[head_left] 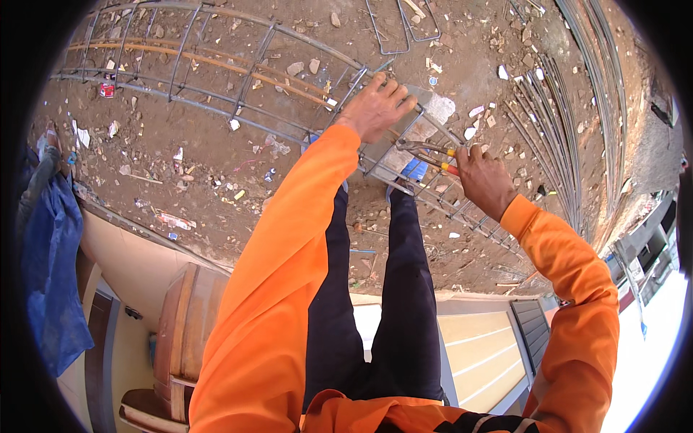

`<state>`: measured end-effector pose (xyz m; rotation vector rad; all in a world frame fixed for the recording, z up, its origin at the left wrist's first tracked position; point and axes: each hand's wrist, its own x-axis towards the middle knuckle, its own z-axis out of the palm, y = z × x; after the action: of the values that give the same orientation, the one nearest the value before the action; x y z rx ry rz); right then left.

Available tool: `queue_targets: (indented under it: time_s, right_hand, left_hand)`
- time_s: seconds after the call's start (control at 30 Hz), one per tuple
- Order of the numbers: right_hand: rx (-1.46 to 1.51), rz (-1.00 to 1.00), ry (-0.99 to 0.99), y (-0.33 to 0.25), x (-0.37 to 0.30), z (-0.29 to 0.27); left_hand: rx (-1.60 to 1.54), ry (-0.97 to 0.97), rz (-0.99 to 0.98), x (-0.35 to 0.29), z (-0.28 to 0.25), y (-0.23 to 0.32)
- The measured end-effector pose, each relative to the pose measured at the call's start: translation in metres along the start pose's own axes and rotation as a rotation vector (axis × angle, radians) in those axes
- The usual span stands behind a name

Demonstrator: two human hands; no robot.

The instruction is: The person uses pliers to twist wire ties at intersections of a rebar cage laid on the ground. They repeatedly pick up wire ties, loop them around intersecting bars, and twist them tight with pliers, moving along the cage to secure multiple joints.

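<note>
A long rebar cage [275, 27] of rods and square stirrups runs from the upper left across to the lower right in front of me. My left hand [377, 108] rests on its top bar, fingers curled over the steel beside a stirrup. My right hand [482, 179] grips a pair of pliers [433, 149] with red and yellow handles. The pliers' handles are spread, and their jaws point left into the cage, a short way right of my left hand. Whether the jaws hold any wire is too small to tell.
Loose rods [552, 115] lie bundled at the right, with longer rods [606, 79] beyond. Bent stirrups [393, 52] lie at the top. Stones and litter cover the dirt. A blue cloth [54, 267] and wooden furniture [177, 325] stand at the lower left.
</note>
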<state>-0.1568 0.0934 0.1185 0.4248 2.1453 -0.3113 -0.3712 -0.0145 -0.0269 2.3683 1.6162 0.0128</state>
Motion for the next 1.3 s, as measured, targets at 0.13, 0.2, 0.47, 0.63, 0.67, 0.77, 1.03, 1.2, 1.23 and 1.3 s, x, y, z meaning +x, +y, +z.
queue_targets:
  time_s: [0.13,0.2,0.47,0.63,0.67,0.77,1.03,1.2,1.23,1.3]
  right_hand:
    - [0.05,-0.062,-0.032,0.028,0.011,0.009]
    - [0.031,-0.042,-0.003,0.026,0.011,0.012]
    - [1.717,0.456,-0.82,-0.01,-0.007,0.006]
    - [1.442,0.23,-0.776,-0.005,-0.008,-0.025]
    - [1.538,0.253,-0.82,0.003,-0.003,-0.025]
    - [1.076,0.085,-0.822,0.02,0.013,-0.038]
    - [-0.274,-0.277,-0.091,0.05,0.031,-0.02]
    - [-0.191,-0.325,0.015,0.074,0.034,0.008]
    - [-0.149,-0.287,-0.036,0.061,0.032,-0.002]
    - [-0.072,-0.207,-0.137,0.037,0.025,-0.022]
  left_hand:
    - [-0.075,0.015,0.034,0.004,0.001,-0.001]
    - [-0.108,0.073,0.03,0.004,0.005,-0.006]
    - [-0.138,0.059,0.072,0.009,0.002,-0.012]
    - [-0.138,0.089,0.059,0.004,0.008,-0.005]
    - [-0.14,0.091,0.06,0.003,0.008,-0.006]
    - [-0.129,0.072,0.062,0.003,0.006,-0.01]
    - [-0.08,0.099,0.035,0.001,0.01,-0.005]
    - [-0.057,0.028,0.061,0.01,0.003,-0.005]
    - [-0.086,0.024,0.05,0.005,0.005,-0.004]
    - [-0.138,0.026,0.028,-0.003,0.007,-0.006]
